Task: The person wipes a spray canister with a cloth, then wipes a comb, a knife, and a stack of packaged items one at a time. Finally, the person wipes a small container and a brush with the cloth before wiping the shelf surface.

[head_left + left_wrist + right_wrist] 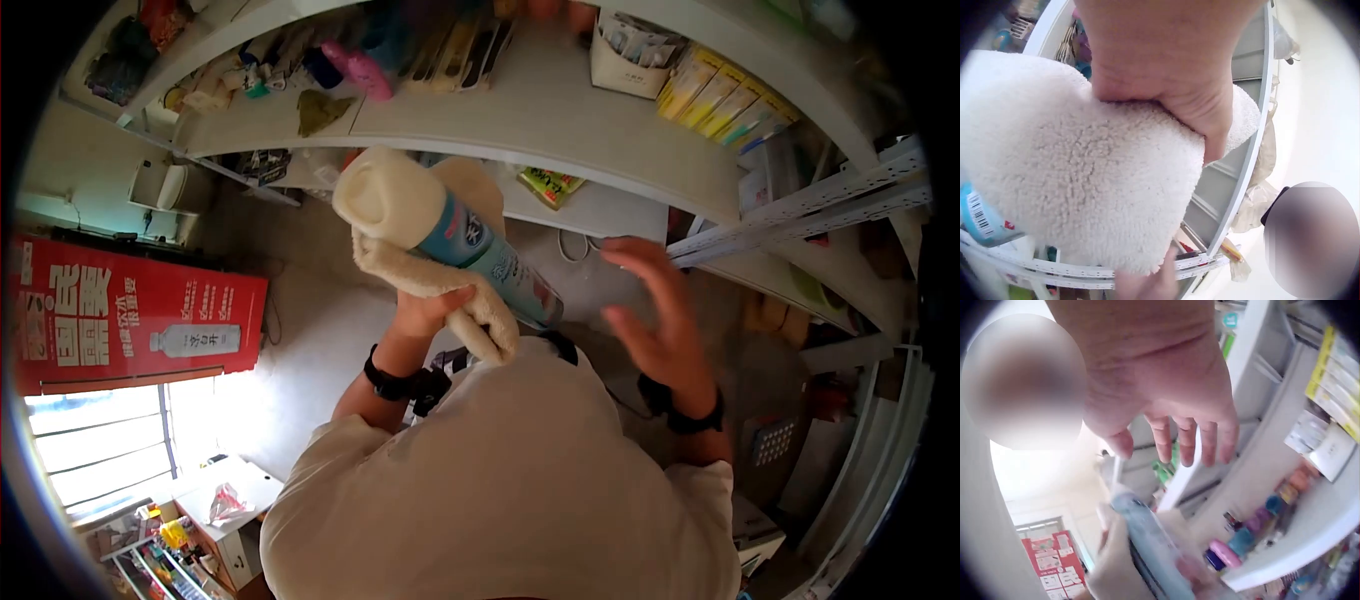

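In the head view the left hand (pixel 425 312) grips a cream fluffy cloth (pixel 480 318) that wraps partly around a large bottle (pixel 500 270) with a blue-green label and a cream cap end. The bottle lies tilted, its cap end toward the upper left. Seen from the left wrist, the hand (pixel 1166 81) presses into the cloth (pixel 1085 169), and the bottle's barcode (pixel 979 212) shows beside it. The right hand (pixel 655 320) is raised to the right of the bottle, apart from it, with fingers extended. In the right wrist view its fingers (pixel 1187 440) hang above the bottle (pixel 1154 544).
A curved white shelf (pixel 560 130) stands ahead, with pink bottles (pixel 358 72), a white box (pixel 625 65) and yellow packs (pixel 725 100). Below lies a green packet (pixel 548 186). A red box (pixel 130 320) stands left, above a bright window; metal shelf posts (pixel 800 225) stand right.
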Demonstrator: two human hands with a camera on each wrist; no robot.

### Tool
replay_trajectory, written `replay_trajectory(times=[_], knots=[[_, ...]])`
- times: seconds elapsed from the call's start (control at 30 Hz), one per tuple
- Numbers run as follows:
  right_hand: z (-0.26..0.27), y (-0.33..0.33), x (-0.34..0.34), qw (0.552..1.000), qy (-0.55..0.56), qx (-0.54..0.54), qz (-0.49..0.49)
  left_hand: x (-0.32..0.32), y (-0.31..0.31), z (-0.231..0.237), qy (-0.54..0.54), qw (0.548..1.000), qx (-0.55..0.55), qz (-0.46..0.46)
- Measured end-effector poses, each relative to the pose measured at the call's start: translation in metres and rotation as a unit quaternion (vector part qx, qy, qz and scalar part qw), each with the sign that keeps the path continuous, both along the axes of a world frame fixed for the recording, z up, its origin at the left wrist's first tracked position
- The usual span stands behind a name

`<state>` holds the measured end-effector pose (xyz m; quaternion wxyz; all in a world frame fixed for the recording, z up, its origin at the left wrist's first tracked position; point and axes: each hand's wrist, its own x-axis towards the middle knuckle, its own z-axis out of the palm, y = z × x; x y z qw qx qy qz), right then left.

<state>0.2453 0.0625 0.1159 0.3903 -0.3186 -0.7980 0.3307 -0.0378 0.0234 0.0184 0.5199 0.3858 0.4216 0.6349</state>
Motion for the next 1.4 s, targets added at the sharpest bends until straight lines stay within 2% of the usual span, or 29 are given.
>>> replay_trajectory(times=[0.03, 0.13, 0.2, 0.23, 0.33, 0.37, 0.43, 0.5, 0.57, 0.6, 0.63, 0.73, 0.83, 0.93, 0.97, 1.0, 1.07, 1.1, 1.23, 1.27, 1.3, 1.33, 1.4], knots=[[-0.018, 0.002, -0.002, 0.998, -0.055, -0.005, -0.004, 0.0, 0.003, 0.001, -0.02, 1.0, 0.02, 0.001], [-0.056, 0.0, -0.004, 0.99, -0.125, -0.063, 0.027, 0.001, 0.006, 0.008, -0.076, 0.996, 0.034, 0.002], [-0.077, -0.005, -0.002, 0.983, -0.059, -0.169, 0.044, 0.008, 0.008, 0.024, -0.145, 0.989, 0.039, 0.011], [-0.084, -0.005, 0.0, 0.973, -0.025, -0.222, 0.052, 0.012, 0.008, 0.035, -0.147, 0.989, 0.025, 0.012], [-0.096, -0.002, 0.009, 0.942, 0.128, -0.301, 0.076, 0.022, 0.011, 0.045, -0.196, 0.98, 0.028, 0.007], [-0.099, -0.005, 0.01, 0.899, 0.219, -0.369, 0.089, 0.022, 0.012, 0.041, -0.196, 0.98, 0.023, 0.006], [-0.103, -0.011, 0.007, 0.771, 0.391, -0.489, 0.115, 0.034, 0.015, 0.045, -0.195, 0.981, 0.022, 0.009], [-0.104, -0.011, 0.018, 0.725, 0.41, -0.547, 0.082, 0.04, 0.019, 0.045, -0.172, 0.984, 0.035, -0.001], [-0.108, -0.011, 0.029, 0.842, 0.337, -0.422, 0.019, 0.045, 0.02, 0.045, -0.181, 0.983, 0.022, 0.037], [-0.113, -0.01, 0.034, 0.939, 0.238, -0.245, -0.028, 0.048, 0.022, 0.048, -0.186, 0.981, 0.016, 0.057], [-0.117, -0.008, 0.04, 0.988, 0.128, -0.055, -0.073, 0.044, 0.026, 0.049, -0.205, 0.977, 0.027, 0.049], [-0.123, 0.005, 0.068, 0.987, 0.032, 0.15, -0.039, 0.049, 0.027, 0.07, -0.242, 0.967, 0.044, 0.063], [-0.122, -0.004, 0.085, 0.994, 0.03, 0.108, -0.011, 0.056, 0.022, 0.054, -0.244, 0.968, 0.012, 0.058], [-0.107, -0.011, 0.088, 0.981, 0.097, -0.154, 0.061, 0.073, 0.001, 0.012, -0.209, 0.978, -0.001, 0.0], [-0.114, -0.011, 0.091, 0.925, 0.161, -0.321, 0.123, 0.079, -0.007, -0.011, -0.175, 0.984, 0.0, -0.041], [-0.125, -0.009, 0.095, 0.833, 0.218, -0.476, 0.178, 0.086, -0.012, -0.026, -0.14, 0.987, 0.0, -0.082], [-0.129, -0.003, 0.097, 0.739, 0.25, -0.588, 0.213, 0.109, -0.014, -0.027, -0.153, 0.982, -0.008, -0.111], [-0.124, -0.003, 0.093, 0.768, 0.234, -0.562, 0.2, 0.115, -0.014, -0.025, -0.159, 0.979, -0.012, -0.125], [-0.102, -0.003, 0.081, 0.866, 0.163, -0.45, 0.143, 0.089, -0.024, -0.011, -0.21, 0.976, -0.036, 0.042], [-0.103, -0.001, 0.08, 0.927, 0.125, -0.329, 0.129, 0.078, -0.024, -0.01, -0.221, 0.97, -0.008, 0.1], [-0.103, 0.001, 0.078, 0.969, 0.086, -0.201, 0.113, 0.071, -0.024, -0.004, -0.232, 0.96, 0.019, 0.156], [-0.104, 0.002, 0.076, 0.992, 0.047, -0.068, 0.094, 0.064, -0.023, 0.006, -0.222, 0.962, 0.03, 0.159], [-0.114, 0.005, 0.072, 0.993, 0.054, -0.038, 0.099, 0.052, -0.025, 0.025, -0.202, 0.964, 0.052, 0.166]])
